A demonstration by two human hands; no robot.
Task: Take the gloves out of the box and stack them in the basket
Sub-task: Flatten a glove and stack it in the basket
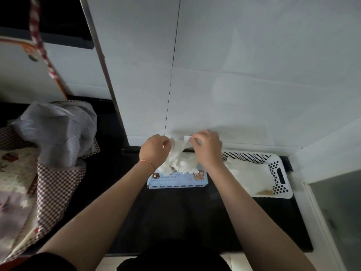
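A light blue glove box [176,180] marked XL lies on the black counter, with white gloves bunched out of its top opening. Above the box, a white glove [180,151] is stretched between both hands. My left hand [155,148] pinches its left edge and my right hand [208,148] pinches its right edge. To the right of the box stands a white perforated basket [281,176] holding a flat pile of white gloves [249,175].
The black counter [185,218] runs toward me below the box. A white wall stands directly behind the hands. At the left, a grey plastic bag [58,132] sits on checked and patterned cloth [52,192]. A frosted glass panel [340,212] is at the right.
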